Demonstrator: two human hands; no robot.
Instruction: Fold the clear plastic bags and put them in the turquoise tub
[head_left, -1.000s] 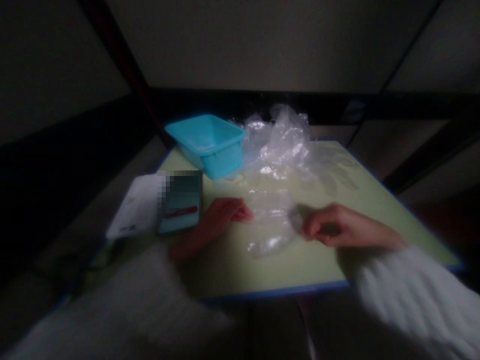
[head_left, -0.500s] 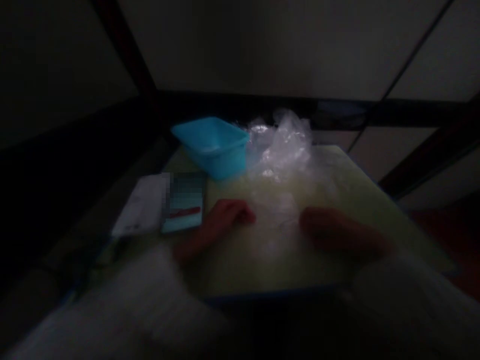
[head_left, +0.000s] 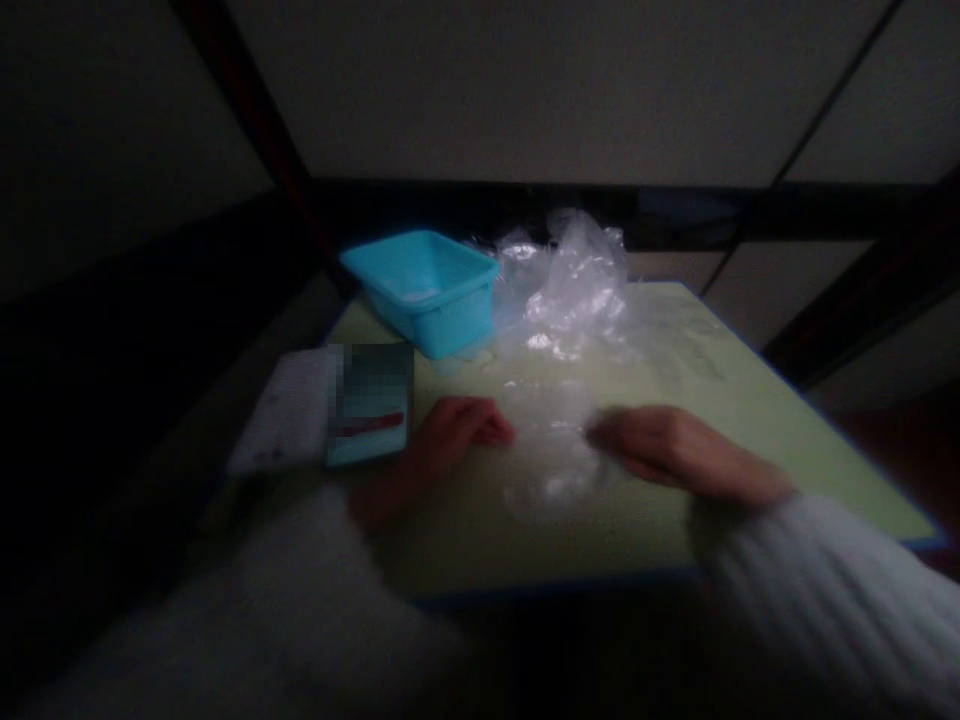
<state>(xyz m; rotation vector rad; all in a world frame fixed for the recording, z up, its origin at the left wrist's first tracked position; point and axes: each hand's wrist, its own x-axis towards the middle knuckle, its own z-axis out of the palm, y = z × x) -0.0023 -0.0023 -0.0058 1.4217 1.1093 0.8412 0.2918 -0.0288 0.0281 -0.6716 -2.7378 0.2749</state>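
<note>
Here at the middle of it, the left hand [head_left: 461, 430] has its fingers bent and bunched at the left side of the clear film [head_left: 551, 450], though whether they pinch the edge I can't tell through the blur. Over on the other side, the right hand [head_left: 667, 445] has its fingers curled, tips at the film's right edge; a grip there can't be made out either. The film itself lies flat and shiny between the two, on the yellow table [head_left: 465, 545], near its blue front edge. Moving outward, just beyond the left hand there's a flat teal case [head_left: 367, 450], partly pixelated, a red stick [head_left: 384, 421] across it, and a white pad [head_left: 285, 415] right alongside. Farther back stands the blue basin [head_left: 454, 320], and beside it a crumpled plastic heap [head_left: 585, 285], catching the light. Fluffy white sleeves [head_left: 810, 570] frame the scene.
</note>
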